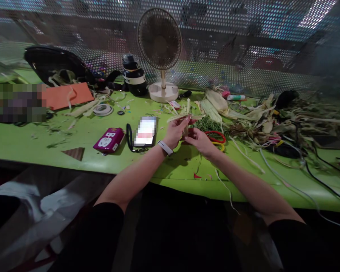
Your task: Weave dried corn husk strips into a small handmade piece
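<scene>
My left hand (175, 132), with a pale band on its wrist, pinches a small bundle of pale dried corn husk (188, 107) above the green table. From the right, my right hand (198, 140) closes its fingertips on the lower part of the same bundle, just below the left fingers. Strips of husk stick up and out past the left hand. The lower end is partly hidden by my fingers. Scissors (219, 138) with red and yellow handles lie beside my right hand, their blades out of sight. Thin green strands (206, 124) are heaped behind it.
A phone (145, 132) and a purple box (109, 139) lie left of my hands. Behind stand a fan (163, 90) and a black bottle (134, 79). Husks and dried stalks (249, 124) cover the right side, with cables (289, 187) among them. A tape roll (102, 109) lies farther left.
</scene>
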Motion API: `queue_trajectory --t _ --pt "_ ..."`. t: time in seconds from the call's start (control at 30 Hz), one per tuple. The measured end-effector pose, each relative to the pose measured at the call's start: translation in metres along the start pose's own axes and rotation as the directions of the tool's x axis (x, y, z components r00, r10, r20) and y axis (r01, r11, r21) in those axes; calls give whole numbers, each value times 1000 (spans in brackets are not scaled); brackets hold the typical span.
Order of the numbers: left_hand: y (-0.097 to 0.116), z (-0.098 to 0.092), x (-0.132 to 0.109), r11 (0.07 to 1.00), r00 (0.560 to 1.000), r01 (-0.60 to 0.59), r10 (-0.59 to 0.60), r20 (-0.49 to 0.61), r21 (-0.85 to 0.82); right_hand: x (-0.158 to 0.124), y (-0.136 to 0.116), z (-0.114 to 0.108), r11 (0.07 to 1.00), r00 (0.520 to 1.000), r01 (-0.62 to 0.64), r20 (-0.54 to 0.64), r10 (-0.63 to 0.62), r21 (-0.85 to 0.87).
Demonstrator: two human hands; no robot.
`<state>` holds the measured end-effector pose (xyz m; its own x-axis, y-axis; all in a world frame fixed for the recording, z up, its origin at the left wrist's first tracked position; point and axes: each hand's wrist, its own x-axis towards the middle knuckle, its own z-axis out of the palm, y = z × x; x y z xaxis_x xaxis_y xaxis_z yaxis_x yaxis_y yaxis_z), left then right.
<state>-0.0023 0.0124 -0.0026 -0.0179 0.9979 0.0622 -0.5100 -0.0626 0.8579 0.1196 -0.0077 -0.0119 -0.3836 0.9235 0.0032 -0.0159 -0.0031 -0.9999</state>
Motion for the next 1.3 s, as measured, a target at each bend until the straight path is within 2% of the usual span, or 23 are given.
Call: queue_trajectory --t 0.07,0.17,0.23,0.4,0.6,0.83,0.97,1.17,1.3 --pt "1 -1 1 1000 1000 -4 4 -18 -4 0 0 -2 995 999 27 -17 -29 -98" --pt "3 -4 3 1000 1000 -10 11 -26 27 1 -2 -7 956 982 59 -156 -107 -286" --pt "4 -5 3 997 1000 -2 4 -21 82 1 -3 -8 954 971 49 -210 -115 -297" --pt "7 -6 2 987 997 72 -66 -49 142 -1 -6 -7 984 984 -21 -179 -11 -178" --pt "6 -5 2 995 999 47 -46 -4 90 0 -5 -9 977 980 19 -188 -61 -214" --pt "0 -11 10 995 995 96 -97 22 35 0 -5 -8 979 981 69 -165 -102 -193" --pt "2 -13 11 990 995 100 -103 20 95 1 -4 -10 962 972 107 -177 -154 -251" --pt "5 -11 9 981 997 83 -83 -7 177 1 -9 -17 851 898 169 -278 -340 -497" --pt "4 -12 11 975 993 114 -116 -3 192 1 -15 -25 856 893 188 -279 -353 -482"
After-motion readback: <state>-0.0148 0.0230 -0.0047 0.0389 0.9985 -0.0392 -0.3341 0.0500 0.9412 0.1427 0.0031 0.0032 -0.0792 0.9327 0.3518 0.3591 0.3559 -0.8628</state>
